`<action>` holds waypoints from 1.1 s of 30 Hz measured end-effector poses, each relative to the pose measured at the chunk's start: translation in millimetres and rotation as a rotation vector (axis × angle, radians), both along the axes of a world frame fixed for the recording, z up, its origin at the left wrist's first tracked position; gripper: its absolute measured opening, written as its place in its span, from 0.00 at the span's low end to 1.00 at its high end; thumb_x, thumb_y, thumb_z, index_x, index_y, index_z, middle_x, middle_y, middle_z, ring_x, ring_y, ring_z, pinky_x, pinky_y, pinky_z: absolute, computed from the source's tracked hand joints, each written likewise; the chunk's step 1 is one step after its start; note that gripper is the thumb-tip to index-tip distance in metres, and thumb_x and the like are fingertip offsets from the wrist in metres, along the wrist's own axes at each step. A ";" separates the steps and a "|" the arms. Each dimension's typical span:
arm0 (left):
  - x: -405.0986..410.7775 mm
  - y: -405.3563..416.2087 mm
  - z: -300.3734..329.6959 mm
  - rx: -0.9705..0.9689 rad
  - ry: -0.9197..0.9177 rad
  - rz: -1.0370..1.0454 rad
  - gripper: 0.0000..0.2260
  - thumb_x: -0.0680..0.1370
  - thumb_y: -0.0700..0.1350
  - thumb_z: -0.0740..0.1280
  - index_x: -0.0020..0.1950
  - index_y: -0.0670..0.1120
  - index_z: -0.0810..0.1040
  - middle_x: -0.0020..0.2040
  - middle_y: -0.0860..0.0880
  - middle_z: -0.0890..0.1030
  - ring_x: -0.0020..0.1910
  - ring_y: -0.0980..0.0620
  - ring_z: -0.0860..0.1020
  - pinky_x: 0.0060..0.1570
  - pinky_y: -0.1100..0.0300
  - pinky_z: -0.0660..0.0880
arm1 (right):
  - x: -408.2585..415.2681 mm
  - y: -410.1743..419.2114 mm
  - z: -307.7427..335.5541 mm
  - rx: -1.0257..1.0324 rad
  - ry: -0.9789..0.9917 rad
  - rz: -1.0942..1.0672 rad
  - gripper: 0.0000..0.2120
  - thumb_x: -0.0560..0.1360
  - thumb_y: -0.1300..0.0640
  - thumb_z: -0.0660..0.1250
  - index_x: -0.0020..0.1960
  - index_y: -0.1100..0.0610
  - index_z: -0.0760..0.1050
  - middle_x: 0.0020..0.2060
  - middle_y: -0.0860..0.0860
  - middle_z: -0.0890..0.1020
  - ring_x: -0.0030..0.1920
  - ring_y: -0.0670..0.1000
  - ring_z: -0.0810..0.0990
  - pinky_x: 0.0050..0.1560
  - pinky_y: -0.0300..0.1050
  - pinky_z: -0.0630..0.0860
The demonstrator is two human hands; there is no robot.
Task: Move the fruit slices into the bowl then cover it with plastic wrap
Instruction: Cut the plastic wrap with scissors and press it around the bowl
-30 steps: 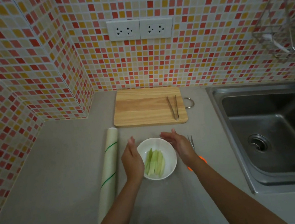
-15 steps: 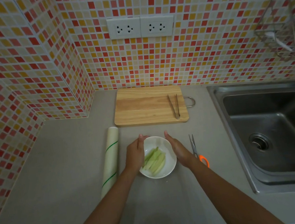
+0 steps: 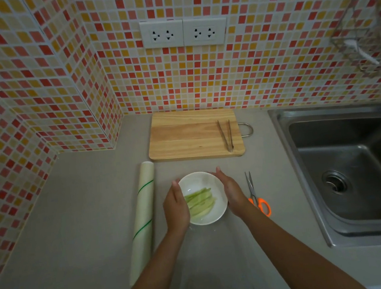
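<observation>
Straight fingers (image 3: 174, 186) of the left hand (image 3: 176, 207) and right hand (image 3: 231, 190) press flat against the sides of the white bowl (image 3: 208, 216) at lower centre of the frame, holding green fruit slices (image 3: 199, 200). The plastic wrap roll (image 3: 143, 217) lies just left on the surface (image 3: 74, 217).

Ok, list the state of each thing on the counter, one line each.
bowl: upright, holds fruit slices
left hand: open, against the bowl's left side
right hand: open, against its right side
plastic wrap roll: lying flat
scissors: closed
tongs: on cutting board
sink: empty
</observation>
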State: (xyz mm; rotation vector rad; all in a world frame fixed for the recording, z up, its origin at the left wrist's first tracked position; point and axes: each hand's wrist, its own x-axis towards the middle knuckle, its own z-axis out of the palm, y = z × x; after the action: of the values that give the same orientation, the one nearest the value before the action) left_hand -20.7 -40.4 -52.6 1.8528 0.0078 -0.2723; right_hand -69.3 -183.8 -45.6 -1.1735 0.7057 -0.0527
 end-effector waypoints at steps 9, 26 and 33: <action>33.2 -3.3 -4.7 -0.076 -0.027 -0.202 0.18 0.84 0.51 0.51 0.50 0.53 0.81 0.46 0.56 0.83 0.50 0.55 0.80 0.48 0.67 0.72 | -3.5 -1.8 -5.0 0.075 0.055 0.027 0.31 0.78 0.38 0.54 0.60 0.64 0.77 0.57 0.62 0.81 0.59 0.60 0.79 0.65 0.55 0.72; 7.7 3.1 -2.5 -0.524 0.346 0.269 0.27 0.82 0.58 0.48 0.71 0.43 0.70 0.69 0.45 0.74 0.67 0.52 0.72 0.68 0.58 0.65 | -11.9 -0.3 5.0 -0.109 -0.073 -0.223 0.13 0.79 0.56 0.60 0.56 0.58 0.80 0.58 0.55 0.82 0.57 0.50 0.80 0.57 0.46 0.75; -5.9 -14.0 -8.1 -0.451 0.446 0.238 0.23 0.82 0.58 0.49 0.60 0.48 0.78 0.54 0.48 0.81 0.50 0.51 0.79 0.50 0.60 0.74 | -14.2 11.7 -12.6 -0.056 -0.012 -0.207 0.17 0.81 0.49 0.55 0.50 0.53 0.81 0.49 0.56 0.84 0.50 0.54 0.82 0.53 0.50 0.77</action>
State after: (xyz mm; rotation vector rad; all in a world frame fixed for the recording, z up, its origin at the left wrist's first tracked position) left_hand -26.6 -54.3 -60.7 1.3000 0.4376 -0.4728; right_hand -83.5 -172.1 -58.2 -1.1489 0.8177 -0.2544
